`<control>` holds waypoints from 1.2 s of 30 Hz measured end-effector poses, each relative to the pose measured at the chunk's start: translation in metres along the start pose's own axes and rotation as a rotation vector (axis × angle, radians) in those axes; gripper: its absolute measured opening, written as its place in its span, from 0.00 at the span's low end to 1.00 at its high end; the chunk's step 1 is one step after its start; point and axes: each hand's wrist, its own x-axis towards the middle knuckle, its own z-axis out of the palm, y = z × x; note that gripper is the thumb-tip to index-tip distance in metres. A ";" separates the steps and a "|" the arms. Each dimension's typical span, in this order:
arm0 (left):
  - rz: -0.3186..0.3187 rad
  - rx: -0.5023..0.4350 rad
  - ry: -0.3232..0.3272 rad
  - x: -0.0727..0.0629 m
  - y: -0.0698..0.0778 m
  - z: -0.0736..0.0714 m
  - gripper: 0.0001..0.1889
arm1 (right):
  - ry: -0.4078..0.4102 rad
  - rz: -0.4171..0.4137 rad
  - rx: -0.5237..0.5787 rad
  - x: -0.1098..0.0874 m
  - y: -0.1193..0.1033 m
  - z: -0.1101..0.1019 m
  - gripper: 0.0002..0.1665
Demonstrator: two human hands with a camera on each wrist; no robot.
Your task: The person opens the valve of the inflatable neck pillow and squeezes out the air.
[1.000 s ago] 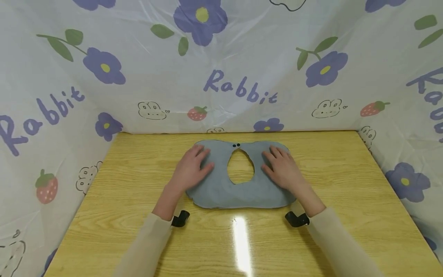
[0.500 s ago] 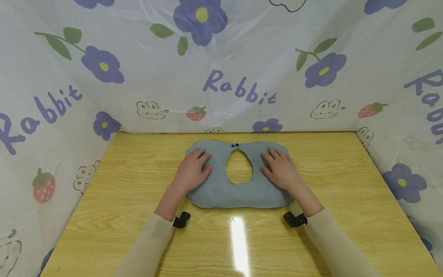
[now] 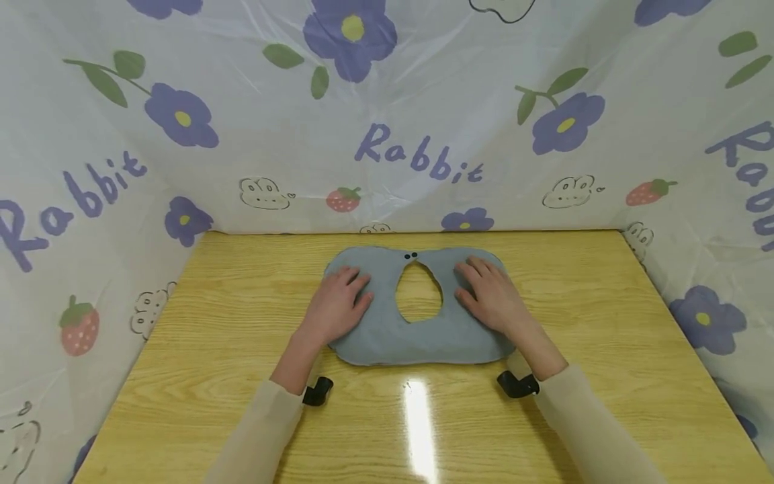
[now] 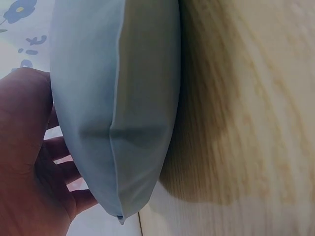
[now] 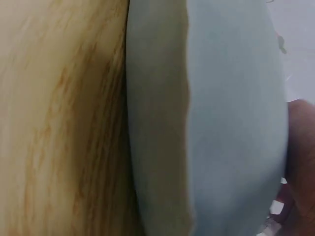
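Observation:
A grey-blue neck pillow (image 3: 423, 343) lies flat on the wooden table, an egg-shaped hole in its middle and two dark snap buttons (image 3: 411, 255) at the far side above the hole. My left hand (image 3: 336, 306) rests on the pillow's left part, fingers spread and pointing away. On the right part lies my right hand (image 3: 492, 296), its fingers likewise spread over the cloth. Seen from the left wrist, the pillow's seamed edge (image 4: 115, 113) bulges above the table with the left fingers behind it. The right wrist view shows the plump right edge (image 5: 197, 123), with most of that hand hidden.
The wood-grain table (image 3: 242, 289) ends at a white curtain (image 3: 423, 94) printed with flowers, strawberries and rabbits, which also hangs along both sides. A black wrist-camera piece sits beside each forearm, the left one (image 3: 318, 391) and the right one (image 3: 518, 384).
My left hand has slid slightly toward me on the pillow, uncovering more of its far left corner. The right hand and the pillow stay nearly in place.

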 end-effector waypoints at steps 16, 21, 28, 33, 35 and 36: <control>-0.019 -0.075 0.067 -0.010 0.001 -0.009 0.23 | 0.078 -0.033 -0.003 -0.017 -0.016 -0.008 0.33; -0.015 -0.053 0.082 -0.014 0.003 -0.013 0.24 | 0.082 -0.016 0.002 -0.023 -0.016 -0.003 0.32; 0.047 -0.017 0.104 -0.016 0.007 -0.010 0.23 | 0.120 -0.016 0.005 -0.024 -0.013 0.003 0.30; 0.044 -0.014 0.076 -0.016 0.010 -0.006 0.22 | 0.120 -0.003 0.000 -0.023 -0.014 0.004 0.29; 0.039 -0.015 0.061 -0.017 0.010 -0.003 0.22 | 0.111 0.006 -0.006 -0.023 -0.014 0.004 0.29; 0.037 -0.017 0.054 -0.017 0.010 -0.002 0.22 | 0.104 0.012 -0.007 -0.024 -0.014 0.004 0.29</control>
